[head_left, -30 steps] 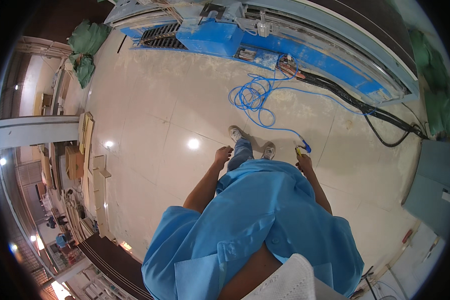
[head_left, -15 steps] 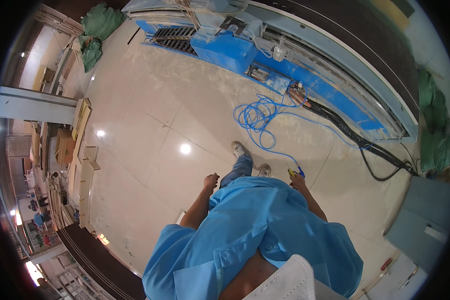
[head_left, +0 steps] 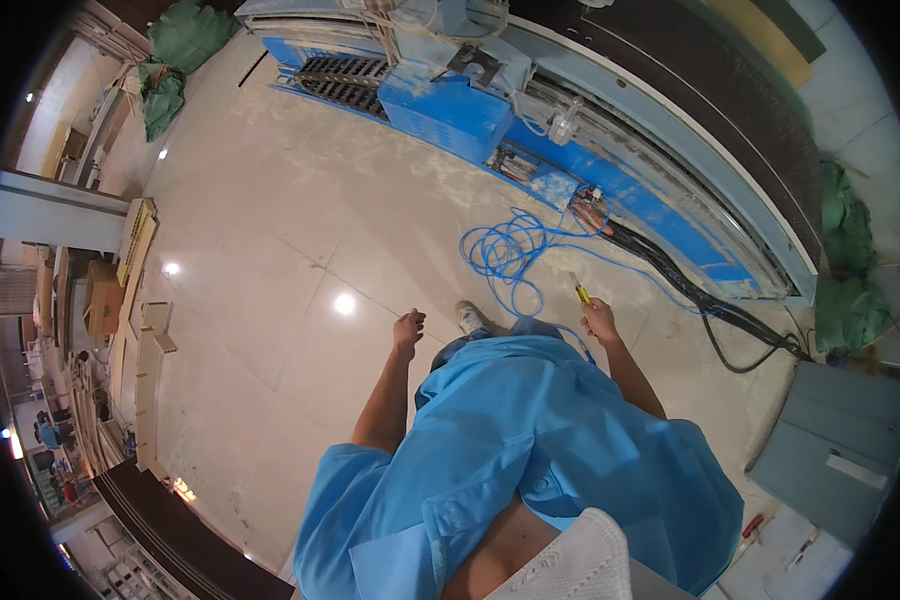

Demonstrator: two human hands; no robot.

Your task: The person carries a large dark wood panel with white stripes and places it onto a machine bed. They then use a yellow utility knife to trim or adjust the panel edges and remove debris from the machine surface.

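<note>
My right hand is closed around a yellow air blow gun, its slim nozzle pointing up and away from me. A blue fitting on the blue air hose shows just below that hand, and the hose lies in loose coils on the floor ahead. On the left, my left hand hangs in the air with its fingers loosely bent and a little apart. Nothing shows in it. One shoe is visible on the tiles between my hands.
A long blue and grey machine stretches across the far side, dusty along its base. Thick black cables run from it over the floor to a grey cabinet at right. Cream boards and a dark panel stack lie at left.
My right hand has risen and moved forward with the air blow gun, whose nozzle now points ahead. My left hand has swung forward and slightly left. The view has shifted slightly.
</note>
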